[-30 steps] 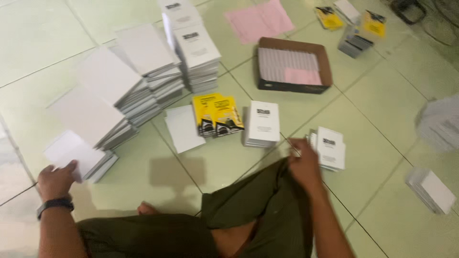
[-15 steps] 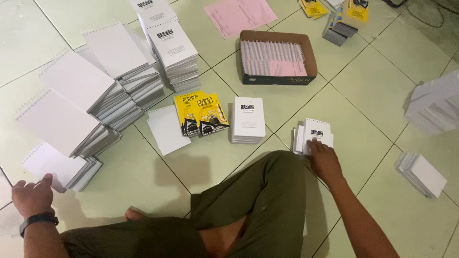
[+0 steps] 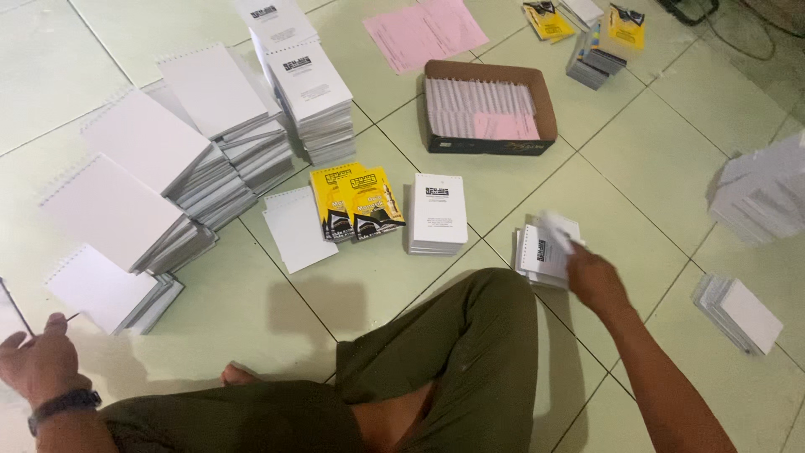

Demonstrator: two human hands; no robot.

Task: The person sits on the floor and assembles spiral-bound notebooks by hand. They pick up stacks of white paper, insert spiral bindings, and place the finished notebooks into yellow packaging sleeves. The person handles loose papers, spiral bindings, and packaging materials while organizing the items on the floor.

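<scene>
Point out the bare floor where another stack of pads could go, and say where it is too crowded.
Free: the tiles between the cardboard box and the white stack at the right edge; also the floor between the loose white sheet and the knee. Crowded: the left, where spiral pad stacks overlap, and the row of yellow booklets and printed pads.

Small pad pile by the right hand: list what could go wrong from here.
1. The right hand is lifting a sheet off the small pad pile, which already sits skewed; a quick pull could scatter it.
2. The tall spiral-pad stacks lean stepped against each other and might slide.
3. The left hand holds a thin wire near the lowest stack and could snag its coil.
</scene>
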